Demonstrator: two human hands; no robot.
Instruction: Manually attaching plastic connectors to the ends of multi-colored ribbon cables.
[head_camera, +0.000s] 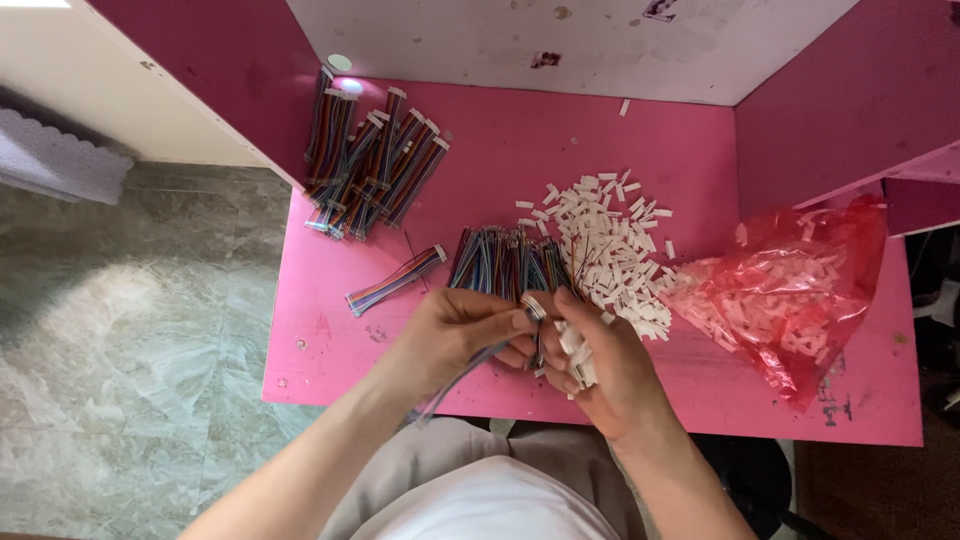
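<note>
My left hand (455, 335) pinches one end of a multicoloured ribbon cable (470, 368) that trails down towards my lap. My right hand (600, 365) grips several small white plastic connectors (578, 352) in its palm, and its fingertips meet the left hand's at the cable end (534, 308). Both hands hover over the near edge of the pink table (330, 360). Just beyond them lies a bundle of loose coloured cables (505, 262), and next to it a heap of white connectors (610, 250).
A pile of cables with connectors fitted (370, 165) lies at the far left, and a single finished one (395, 280) lies nearer. A red plastic bag of connectors (790, 295) sits at the right. Pink side walls (840, 100) enclose the table; tiled floor (120, 300) lies left.
</note>
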